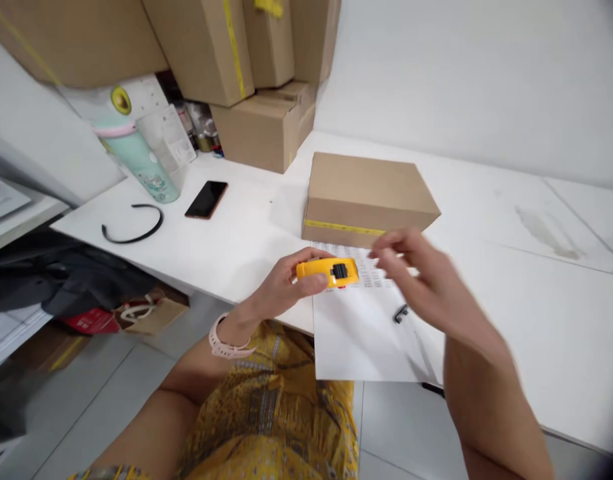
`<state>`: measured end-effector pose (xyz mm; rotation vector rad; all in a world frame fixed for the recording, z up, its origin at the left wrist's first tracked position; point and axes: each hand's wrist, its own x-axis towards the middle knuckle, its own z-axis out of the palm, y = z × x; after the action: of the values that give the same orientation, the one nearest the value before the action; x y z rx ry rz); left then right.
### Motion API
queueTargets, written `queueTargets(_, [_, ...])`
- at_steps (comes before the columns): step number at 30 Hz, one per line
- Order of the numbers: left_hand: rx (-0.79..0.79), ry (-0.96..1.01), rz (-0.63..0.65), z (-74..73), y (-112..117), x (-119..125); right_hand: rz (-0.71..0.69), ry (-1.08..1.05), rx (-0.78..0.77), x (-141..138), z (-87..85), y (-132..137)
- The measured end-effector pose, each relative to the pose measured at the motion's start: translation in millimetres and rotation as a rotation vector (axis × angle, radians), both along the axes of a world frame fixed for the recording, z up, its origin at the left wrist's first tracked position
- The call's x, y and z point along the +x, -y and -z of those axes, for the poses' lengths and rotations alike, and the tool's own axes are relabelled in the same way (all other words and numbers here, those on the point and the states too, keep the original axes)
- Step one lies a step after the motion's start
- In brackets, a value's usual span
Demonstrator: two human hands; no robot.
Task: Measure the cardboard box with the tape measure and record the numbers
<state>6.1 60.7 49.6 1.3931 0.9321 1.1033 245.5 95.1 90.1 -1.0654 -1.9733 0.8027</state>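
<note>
My left hand (285, 285) is closed around a yellow utility knife (328, 271) with a black slider, held just above the table's front edge. Blurred by motion, my right hand (420, 272) hovers to the right of the knife with its fingers bent and nothing visible in them. Below both hands lies a white sheet of paper (366, 337) with printed rows near its top. A black pen (401, 312) lies on the sheet. A closed cardboard box (366, 193) with yellow tape stands just behind the paper.
On the white table (546, 313) at the left are a black phone (207, 199), a black curved band (133, 227) and a mint green bottle (141, 150). Stacked cardboard boxes (236, 67) fill the back left corner. Bags lie under the table's left end.
</note>
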Motion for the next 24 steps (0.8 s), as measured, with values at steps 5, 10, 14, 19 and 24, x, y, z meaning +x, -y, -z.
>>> queueTargets(5, [0.09,-0.073,-0.013,-18.7,-21,3,-0.174,-0.175,-0.305,-25,-2.0,-17])
queueTargets(10, [0.075,-0.04,0.016,-40.3,-58,-1,-0.083,-0.347,-0.32,-6,-14.7,-60])
queueTargets(14, [0.064,-0.146,-0.136,-61.5,-105,-26,0.144,-0.612,-0.24,44,-26.6,-131])
queueTargets(19, [-0.021,-0.343,-0.154,-74.5,-165,-71,0.403,-0.598,-0.255,86,-5.1,-196])
queueTargets(24, [-0.104,-0.444,-0.141,-75.5,-194,-93,0.463,-0.524,-0.261,83,31.7,-212])
